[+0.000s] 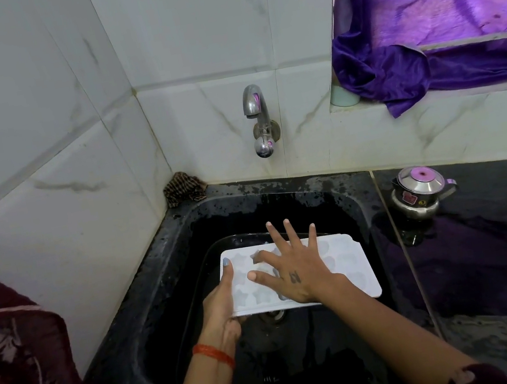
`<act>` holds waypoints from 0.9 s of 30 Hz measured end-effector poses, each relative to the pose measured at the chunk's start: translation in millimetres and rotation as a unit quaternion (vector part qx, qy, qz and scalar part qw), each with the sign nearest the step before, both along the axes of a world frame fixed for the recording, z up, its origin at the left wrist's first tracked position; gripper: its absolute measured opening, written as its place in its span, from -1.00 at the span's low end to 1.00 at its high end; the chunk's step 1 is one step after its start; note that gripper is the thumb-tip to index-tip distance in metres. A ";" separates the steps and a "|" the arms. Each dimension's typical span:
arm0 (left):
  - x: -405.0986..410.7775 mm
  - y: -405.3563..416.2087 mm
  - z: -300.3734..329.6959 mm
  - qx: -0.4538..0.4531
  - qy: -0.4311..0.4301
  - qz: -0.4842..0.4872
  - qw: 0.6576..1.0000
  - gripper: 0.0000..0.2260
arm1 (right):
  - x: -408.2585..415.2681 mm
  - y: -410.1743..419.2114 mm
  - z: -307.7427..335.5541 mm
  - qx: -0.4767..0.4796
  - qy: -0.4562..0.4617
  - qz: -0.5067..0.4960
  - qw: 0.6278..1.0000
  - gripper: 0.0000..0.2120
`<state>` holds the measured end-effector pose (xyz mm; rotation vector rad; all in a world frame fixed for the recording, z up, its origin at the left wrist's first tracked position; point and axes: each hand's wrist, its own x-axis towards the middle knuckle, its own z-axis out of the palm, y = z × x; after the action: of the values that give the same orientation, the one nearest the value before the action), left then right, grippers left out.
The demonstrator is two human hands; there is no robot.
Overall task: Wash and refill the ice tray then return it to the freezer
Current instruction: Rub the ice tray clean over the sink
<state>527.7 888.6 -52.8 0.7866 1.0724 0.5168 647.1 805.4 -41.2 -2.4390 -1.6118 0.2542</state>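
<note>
While both hands are over the basin, the entries run as follows.

Ice tray: white rectangular plastic ice tray (346, 263) with star-shaped and rounded moulds, held level above the black sink (171, 274), over the drain; moulds face up.

Left hand: left hand (223, 305) grips the tray's near-left corner, thumb laid along the top of the left edge, fingers curled underneath; an orange thread band (213, 354) circles the wrist, and a dark tattoo shows on the forearm.

Right hand: right hand (292, 266) spread wide, fingers straight and fanned, palm down on the tray's upper face, holding nothing; a small tattoo marks the back of the hand.

Sink: deep black moulded basin, rim wet and spotted with droplets, set into the corner of the white marble-veined tiled wall (47, 126).

Tap: chrome wall-mounted tap (257, 116) with round knob below, directly behind the sink; no stream of water visible.

Cloth: brown checked rag (183, 187) bunched in the wall corner on the sink's far-left rim.

Worktop: glossy black stone worktop (493, 251) right of the sink, wet.

Kettle: small steel lidded pot (421, 192) with handle, standing on the worktop, well apart from the tray.

Curtain: purple satin curtain (419, 27) draped over the window ledge, upper right; a pale green cup (343, 96) sits beside its hem.
</note>
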 end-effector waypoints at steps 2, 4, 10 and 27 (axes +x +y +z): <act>-0.1 0.7 -0.2 0.001 -0.002 0.001 1.000 -0.41 | -0.7 -0.2 2.3 0.008 -0.006 0.002 1.000 -0.18; -0.5 0.7 0.7 0.003 0.000 0.002 1.000 -0.41 | -1.6 -0.4 2.6 0.025 -0.047 0.007 0.999 -0.17; -2.0 0.5 -0.5 0.004 0.003 0.001 1.000 -0.58 | 0.5 1.9 -7.6 0.097 -0.159 0.006 0.982 -0.30; -3.6 0.9 -1.7 0.014 0.010 0.000 1.000 -0.61 | -1.2 1.3 -20.5 0.179 -0.205 0.002 0.962 -0.42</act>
<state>524.1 889.5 -54.6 0.8172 1.0868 0.5255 646.0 806.7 -61.7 -2.2993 -1.6332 -0.5331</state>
